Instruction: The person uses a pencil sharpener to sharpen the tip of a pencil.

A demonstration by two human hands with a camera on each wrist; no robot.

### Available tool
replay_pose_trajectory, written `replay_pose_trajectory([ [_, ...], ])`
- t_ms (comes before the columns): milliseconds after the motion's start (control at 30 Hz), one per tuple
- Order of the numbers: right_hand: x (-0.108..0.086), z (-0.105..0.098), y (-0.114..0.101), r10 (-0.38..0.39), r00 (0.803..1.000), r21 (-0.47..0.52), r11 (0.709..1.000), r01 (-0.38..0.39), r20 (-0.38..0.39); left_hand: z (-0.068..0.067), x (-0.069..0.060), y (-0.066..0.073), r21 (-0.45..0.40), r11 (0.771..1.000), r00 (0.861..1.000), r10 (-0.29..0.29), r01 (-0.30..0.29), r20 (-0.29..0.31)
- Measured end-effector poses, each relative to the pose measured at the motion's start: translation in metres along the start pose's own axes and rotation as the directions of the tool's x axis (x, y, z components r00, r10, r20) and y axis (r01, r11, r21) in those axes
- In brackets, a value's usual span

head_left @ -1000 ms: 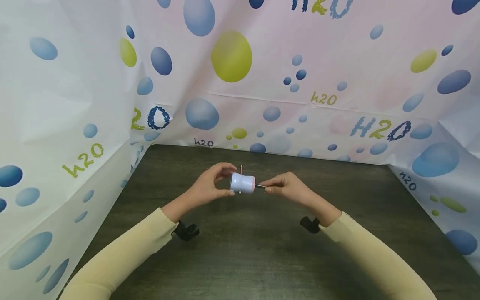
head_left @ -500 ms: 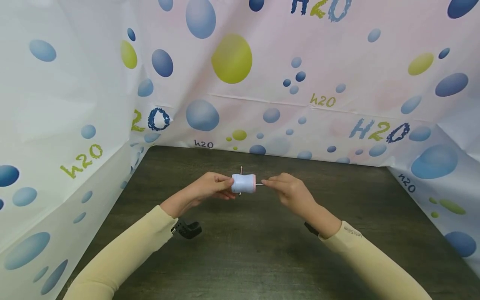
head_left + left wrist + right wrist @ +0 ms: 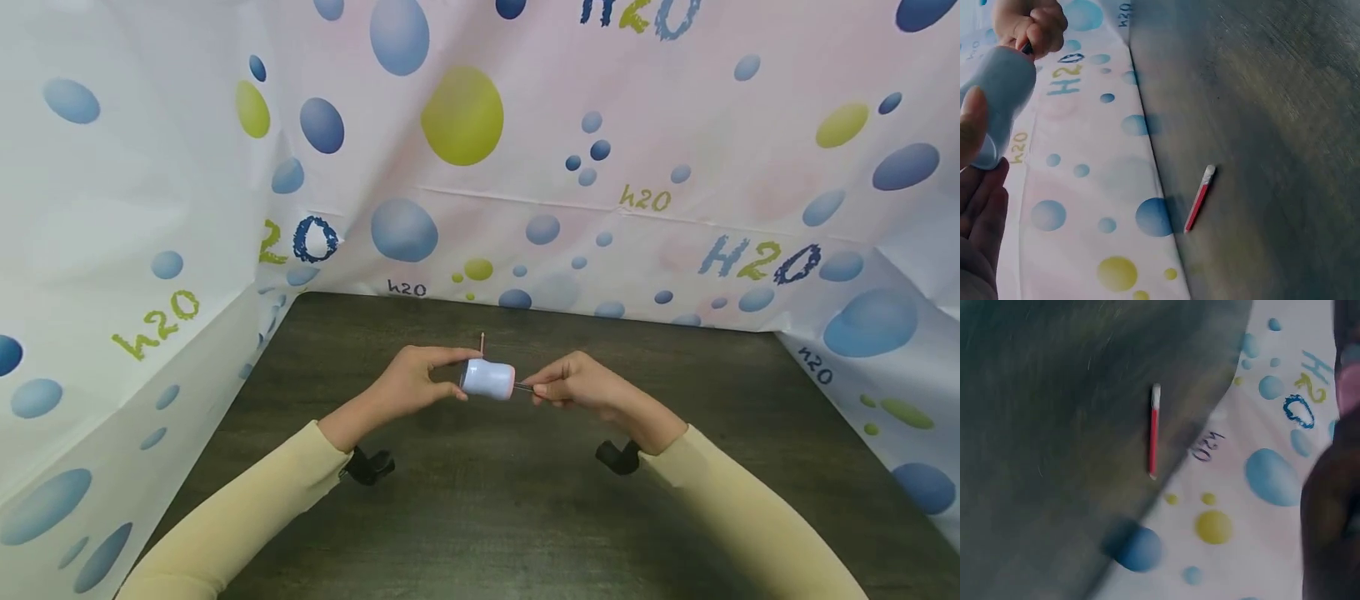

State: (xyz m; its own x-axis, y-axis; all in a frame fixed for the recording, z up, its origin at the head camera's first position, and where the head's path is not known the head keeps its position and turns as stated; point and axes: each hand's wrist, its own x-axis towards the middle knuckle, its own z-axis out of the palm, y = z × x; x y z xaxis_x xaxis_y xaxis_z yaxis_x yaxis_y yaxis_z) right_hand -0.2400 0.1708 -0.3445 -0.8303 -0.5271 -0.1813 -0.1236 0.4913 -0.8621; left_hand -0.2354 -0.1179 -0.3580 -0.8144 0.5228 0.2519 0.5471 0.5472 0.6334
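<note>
Head view: left hand [image 3: 408,383] pinches the cylinder [image 3: 489,379], right hand [image 3: 591,383] a stick [image 3: 522,387], perhaps a pencil, meeting its pink end [image 3: 512,382]; red pencil [image 3: 1198,203] on counter [image 3: 480,517].

There were two hands [image 3: 401,385] [image 3: 588,385], two cream sleeves [image 3: 240,512] [image 3: 750,508], two black wrist devices [image 3: 371,467] [image 3: 618,457], one pale-blue cylinder [image 3: 489,379], one thin dark rod [image 3: 522,387], one red-and-white stick [image 3: 1199,201] and one tabletop [image 3: 487,517].

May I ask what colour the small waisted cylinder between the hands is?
The cylinder is pale blue with a pinkish end, clearest in the head view.
</note>
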Motion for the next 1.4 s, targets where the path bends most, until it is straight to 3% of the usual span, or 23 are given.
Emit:
replay_pose_trajectory([
  [67, 0.003, -0.005, 0.0, 0.046, 0.997, 0.061, 0.997, -0.05, 0.061, 0.0, -0.001, 0.001, 0.044, 0.998, 0.998, 0.054, -0.053, -0.013],
  [133, 0.004, -0.007, 0.001, 0.036, 0.997, 0.046, 0.998, -0.039, 0.066, 0.001, -0.001, 0.0, 0.023, 0.997, 0.997, 0.078, -0.078, -0.019],
  [300, 0.004, -0.002, 0.003, -0.045, 0.999, -0.088, 0.995, 0.042, -0.029, 0.001, 0.003, -0.005, -0.144, 0.986, 0.997, 0.08, -0.083, -0.021],
  [400, 0.001, 0.002, 0.004, -0.107, 0.984, -0.192, 0.978, 0.078, -0.142, -0.002, 0.006, -0.007, -0.306, 0.952, 1.0, -0.001, 0.005, 0.011],
  [467, -0.002, 0.005, 0.004, -0.202, 0.951, -0.282, 0.95, 0.132, -0.233, -0.003, 0.008, -0.009, -0.409, 0.905, 0.993, -0.092, 0.113, 0.07],
  [533, -0.005, 0.009, 0.005, -0.351, 0.885, -0.407, 0.888, 0.212, -0.305, -0.003, 0.01, -0.01, -0.493, 0.835, 0.968, -0.181, 0.243, 0.171],
  [567, -0.006, 0.01, 0.006, -0.446, 0.838, -0.487, 0.833, 0.26, -0.315, -0.003, 0.011, -0.011, -0.526, 0.795, 0.951, -0.213, 0.302, 0.225],
  [667, -0.008, 0.017, 0.007, -0.714, 0.653, -0.711, 0.595, 0.376, -0.252, -0.001, 0.013, -0.01, -0.575, 0.702, 0.901, -0.248, 0.42, 0.356],
  [733, -0.006, 0.022, 0.008, -0.815, 0.546, -0.801, 0.452, 0.392, -0.192, -0.001, 0.012, -0.008, -0.591, 0.68, 0.894, -0.246, 0.434, 0.373],
  [767, -0.006, 0.024, 0.007, -0.841, 0.513, -0.824, 0.41, 0.392, -0.174, -0.001, 0.012, -0.008, -0.592, 0.686, 0.9, -0.247, 0.424, 0.358],
  [800, -0.005, 0.026, 0.006, -0.851, 0.498, -0.833, 0.393, 0.39, -0.168, -0.001, 0.012, -0.007, -0.592, 0.694, 0.908, -0.252, 0.41, 0.334],
  [867, -0.004, 0.029, 0.004, -0.838, 0.512, -0.826, 0.417, 0.379, -0.188, -0.003, 0.01, -0.006, -0.587, 0.715, 0.923, -0.256, 0.38, 0.287],
  [900, -0.003, 0.03, 0.002, -0.819, 0.536, -0.813, 0.447, 0.373, -0.205, -0.003, 0.01, -0.005, -0.573, 0.731, 0.928, -0.264, 0.37, 0.263],
  [933, -0.004, 0.03, -0.001, -0.782, 0.582, -0.787, 0.496, 0.367, -0.221, -0.004, 0.009, -0.005, -0.554, 0.751, 0.933, -0.27, 0.359, 0.238],
  [1000, -0.006, 0.029, -0.008, -0.669, 0.703, -0.712, 0.614, 0.34, -0.241, -0.004, 0.006, -0.006, -0.509, 0.795, 0.944, -0.264, 0.33, 0.201],
  [1067, -0.007, 0.025, -0.016, -0.512, 0.826, -0.609, 0.74, 0.286, -0.234, -0.002, 0.002, -0.007, -0.464, 0.834, 0.954, -0.247, 0.297, 0.168],
  [1100, -0.008, 0.022, -0.02, -0.426, 0.879, -0.558, 0.793, 0.247, -0.216, 0.0, 0.001, -0.007, -0.437, 0.856, 0.961, -0.234, 0.276, 0.148],
  [1133, -0.008, 0.019, -0.024, -0.339, 0.922, -0.511, 0.835, 0.203, -0.188, 0.002, -0.001, -0.008, -0.419, 0.873, 0.968, -0.214, 0.249, 0.13],
  [1167, -0.007, 0.015, -0.027, -0.267, 0.951, -0.471, 0.866, 0.167, -0.155, 0.004, -0.002, -0.008, -0.397, 0.89, 0.975, -0.193, 0.222, 0.113],
  [1200, -0.005, 0.011, -0.029, -0.201, 0.972, -0.424, 0.896, 0.134, -0.118, 0.005, -0.004, -0.009, -0.368, 0.909, 0.981, -0.172, 0.195, 0.095],
  [1267, -0.001, 0.002, -0.031, -0.096, 0.995, -0.324, 0.943, 0.078, -0.041, 0.007, -0.006, -0.009, -0.295, 0.946, 0.991, -0.122, 0.134, 0.057],
  [1400, 0.006, -0.011, -0.027, 0.041, 0.996, -0.122, 0.992, -0.031, 0.078, 0.007, -0.006, -0.007, -0.127, 0.992, 1.0, -0.016, 0.015, 0.0],
])
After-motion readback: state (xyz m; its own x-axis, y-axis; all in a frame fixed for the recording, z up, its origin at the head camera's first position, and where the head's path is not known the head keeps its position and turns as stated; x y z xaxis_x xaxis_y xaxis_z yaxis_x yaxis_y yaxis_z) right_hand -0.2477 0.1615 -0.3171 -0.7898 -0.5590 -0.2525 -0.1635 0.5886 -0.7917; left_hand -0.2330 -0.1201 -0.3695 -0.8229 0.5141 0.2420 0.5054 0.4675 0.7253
